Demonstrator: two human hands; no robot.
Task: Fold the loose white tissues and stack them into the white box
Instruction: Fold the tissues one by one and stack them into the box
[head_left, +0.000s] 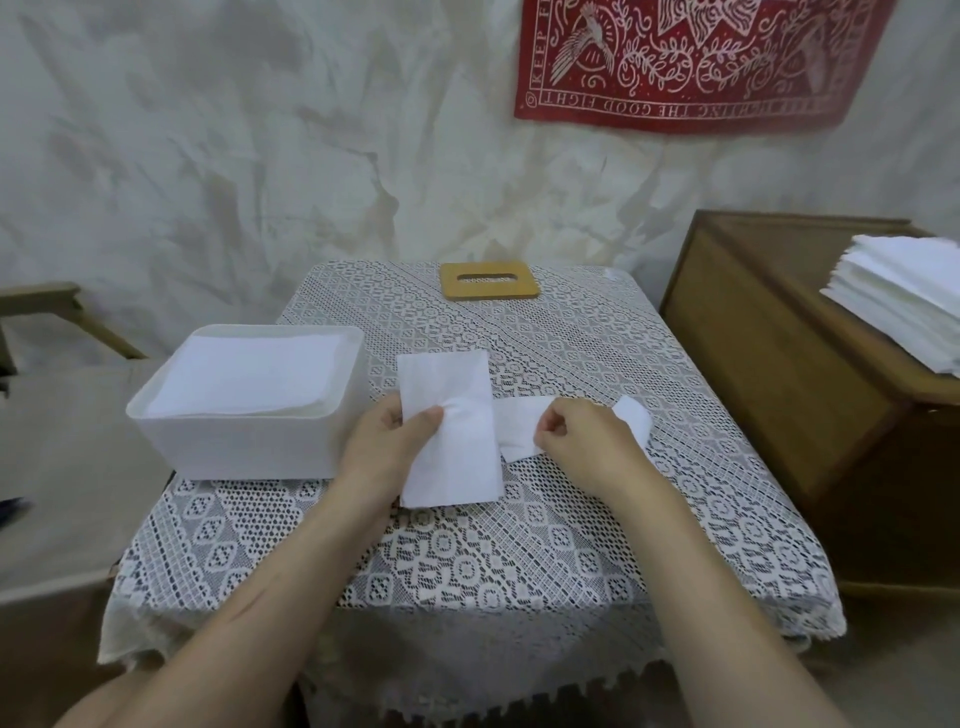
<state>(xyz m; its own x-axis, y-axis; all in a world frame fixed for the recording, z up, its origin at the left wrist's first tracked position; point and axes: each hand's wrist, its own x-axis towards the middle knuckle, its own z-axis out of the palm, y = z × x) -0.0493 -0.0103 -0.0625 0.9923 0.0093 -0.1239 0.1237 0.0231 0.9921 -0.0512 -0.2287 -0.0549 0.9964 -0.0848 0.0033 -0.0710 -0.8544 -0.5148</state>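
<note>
You were in the middle of the folding step. Your left hand (384, 441) held a folded tissue (452, 405) that lay as a long strip on the table (467, 571), thumb on top and fingers curled underneath its left edge. Your right hand (576, 441) was curled nearly closed, pinching the near edge of a second tissue (519, 421) just to the right. This one met the strip's right edge, and whether it was tucked under could not be told.

The next move probably called for bringing that pinched edge over in a flat, square fold, then lifting the piece left into the box without letting it spring open.

The white box (249, 452) sat just left of your left hand, lid off, with folded tissues (249, 374) inside reaching near the rim. Its wooden lid (488, 280) lay at the far edge of the table. A tall stack of loose tissues (904, 296) waited on the cabinet (779, 364) to your right.
</note>
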